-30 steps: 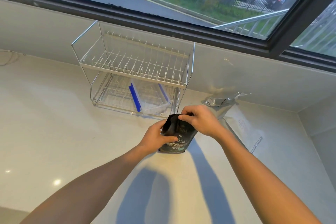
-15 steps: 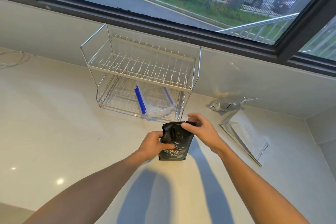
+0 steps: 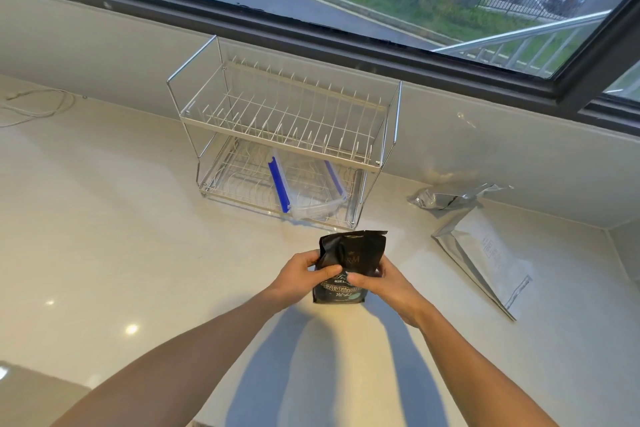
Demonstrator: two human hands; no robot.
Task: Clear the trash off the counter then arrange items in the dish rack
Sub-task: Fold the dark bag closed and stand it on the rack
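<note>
A black coffee pouch (image 3: 353,255) stands upright on the white counter (image 3: 138,253), its torn top open. My left hand (image 3: 299,276) grips its left side and my right hand (image 3: 379,282) grips its right side, thumbs across the front. Behind it stands a two-tier white wire dish rack (image 3: 287,121). A clear plastic container with blue clips (image 3: 306,189) lies on the rack's lower tier; the upper tier holds nothing. To the right lie a crumpled silver wrapper (image 3: 446,198) and a flat silver mailer bag (image 3: 485,253).
A white cable (image 3: 38,107) trails along the counter at the far left. The wall and a dark window frame (image 3: 311,28) run behind the rack. The counter ends at a side wall at the far right.
My right hand has come down from the pouch's top edge to its right side. Both hands now hold the pouch around its middle. The view has shifted slightly back and left.
</note>
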